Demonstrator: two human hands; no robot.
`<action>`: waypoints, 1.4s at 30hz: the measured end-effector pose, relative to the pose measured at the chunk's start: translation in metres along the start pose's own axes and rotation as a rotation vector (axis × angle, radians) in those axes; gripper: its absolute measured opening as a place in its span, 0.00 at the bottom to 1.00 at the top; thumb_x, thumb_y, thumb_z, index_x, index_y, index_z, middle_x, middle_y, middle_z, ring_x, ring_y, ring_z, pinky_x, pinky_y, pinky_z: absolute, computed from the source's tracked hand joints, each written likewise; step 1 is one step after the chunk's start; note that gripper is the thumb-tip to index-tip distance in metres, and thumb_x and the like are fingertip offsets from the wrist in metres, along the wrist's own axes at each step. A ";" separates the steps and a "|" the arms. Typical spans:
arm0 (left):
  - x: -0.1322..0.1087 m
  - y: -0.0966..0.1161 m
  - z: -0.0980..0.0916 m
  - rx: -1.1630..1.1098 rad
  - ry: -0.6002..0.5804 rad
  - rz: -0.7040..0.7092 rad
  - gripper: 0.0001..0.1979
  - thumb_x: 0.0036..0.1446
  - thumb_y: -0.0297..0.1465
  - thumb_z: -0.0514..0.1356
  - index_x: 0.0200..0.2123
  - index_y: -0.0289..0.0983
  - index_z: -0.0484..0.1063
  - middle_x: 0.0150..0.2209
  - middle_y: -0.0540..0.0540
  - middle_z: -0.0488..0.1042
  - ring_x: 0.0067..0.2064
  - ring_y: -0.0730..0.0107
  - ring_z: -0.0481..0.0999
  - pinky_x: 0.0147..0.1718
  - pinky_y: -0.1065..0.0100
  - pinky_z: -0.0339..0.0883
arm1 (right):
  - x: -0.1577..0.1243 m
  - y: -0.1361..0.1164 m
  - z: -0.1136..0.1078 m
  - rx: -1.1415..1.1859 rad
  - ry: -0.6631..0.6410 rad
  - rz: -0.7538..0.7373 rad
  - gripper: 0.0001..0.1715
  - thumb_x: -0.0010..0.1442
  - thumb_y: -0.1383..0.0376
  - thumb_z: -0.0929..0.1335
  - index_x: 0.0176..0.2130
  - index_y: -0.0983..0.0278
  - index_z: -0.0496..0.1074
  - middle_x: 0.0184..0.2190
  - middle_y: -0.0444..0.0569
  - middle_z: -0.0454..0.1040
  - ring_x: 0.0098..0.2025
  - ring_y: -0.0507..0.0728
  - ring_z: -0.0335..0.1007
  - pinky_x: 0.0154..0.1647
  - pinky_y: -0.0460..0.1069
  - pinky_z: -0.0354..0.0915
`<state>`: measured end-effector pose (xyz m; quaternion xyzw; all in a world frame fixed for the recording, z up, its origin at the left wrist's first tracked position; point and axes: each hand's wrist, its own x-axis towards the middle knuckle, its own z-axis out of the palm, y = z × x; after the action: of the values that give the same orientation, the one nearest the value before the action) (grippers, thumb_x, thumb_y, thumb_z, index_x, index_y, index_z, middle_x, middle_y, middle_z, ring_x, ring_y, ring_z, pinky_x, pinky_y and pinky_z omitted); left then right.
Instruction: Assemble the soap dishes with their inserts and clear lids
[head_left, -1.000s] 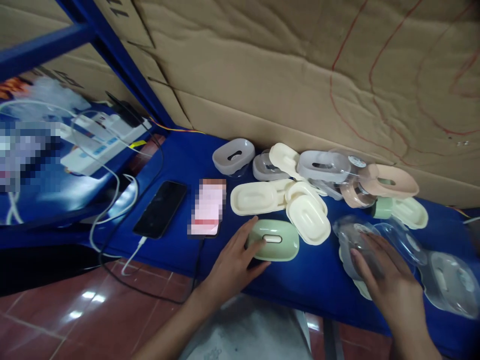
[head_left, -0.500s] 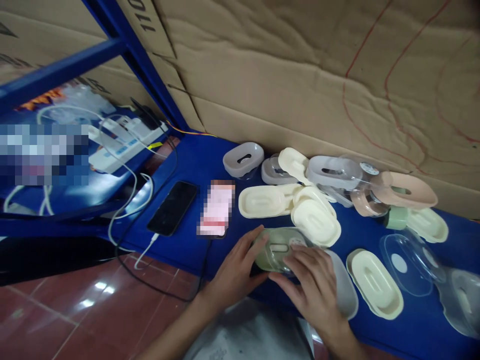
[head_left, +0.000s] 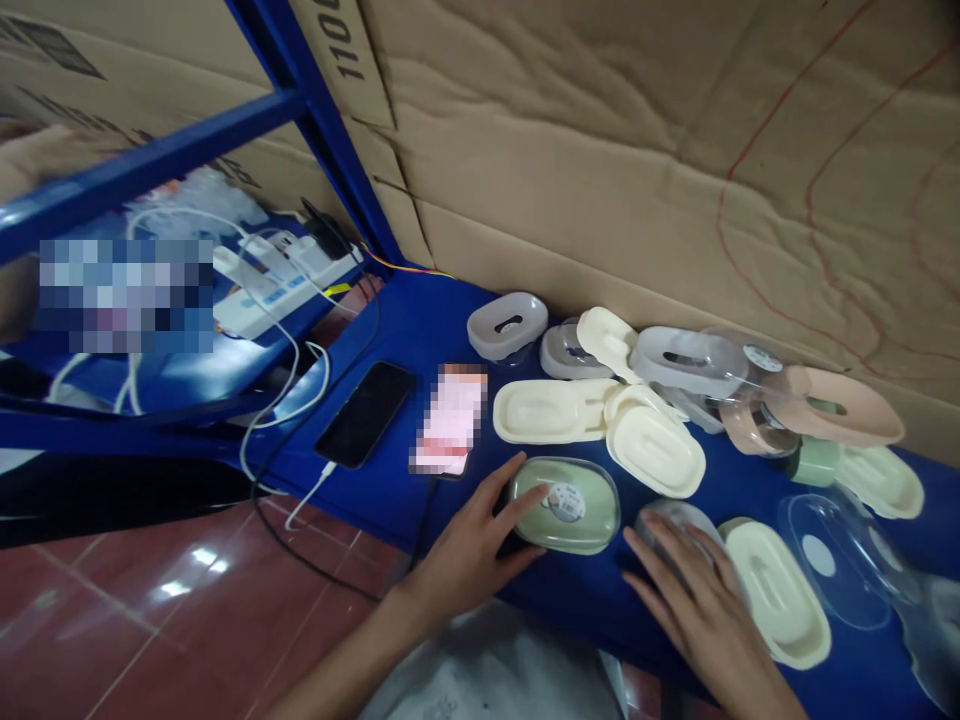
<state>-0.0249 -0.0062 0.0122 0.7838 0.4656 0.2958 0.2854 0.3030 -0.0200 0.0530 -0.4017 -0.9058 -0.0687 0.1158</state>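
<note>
A pale green soap box (head_left: 592, 510) with a clear lid and a round label lies on the blue bench near its front edge. My left hand (head_left: 487, 530) curls around its left end, one finger on the lid and the thumb along the near side. To the right of it, my right hand (head_left: 694, 590) is open, fingers spread over a grey soap box part (head_left: 694, 522) that they partly cover. Just beyond lie stacked cream soap trays (head_left: 784, 600) and a clear lid (head_left: 847, 590) with a white label.
Along the cardboard wall (head_left: 570, 180) stand grey soap boxes (head_left: 517, 320), peach ones (head_left: 862, 405) and cream trays (head_left: 656, 450). Left of these are a black phone (head_left: 365, 415), a blurred-out phone, cables and a power strip (head_left: 277, 290). Another person's hand (head_left: 45, 155) shows beyond the blue frame.
My right hand has left the green soap box and moved right onto the grey part. The clear lid's label now shows in full. Another person's hand has come into view at the left.
</note>
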 end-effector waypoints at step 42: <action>0.001 -0.008 -0.004 -0.077 -0.042 0.004 0.43 0.62 0.31 0.73 0.74 0.52 0.57 0.73 0.36 0.60 0.71 0.42 0.67 0.63 0.36 0.73 | 0.042 -0.050 0.042 0.211 0.124 -0.062 0.34 0.68 0.70 0.73 0.69 0.59 0.69 0.68 0.53 0.72 0.77 0.64 0.55 0.78 0.72 0.48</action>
<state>-0.0318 -0.0011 0.0100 0.7791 0.4462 0.2976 0.3246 0.2318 -0.0140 0.0222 -0.3539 -0.9111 -0.0015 0.2111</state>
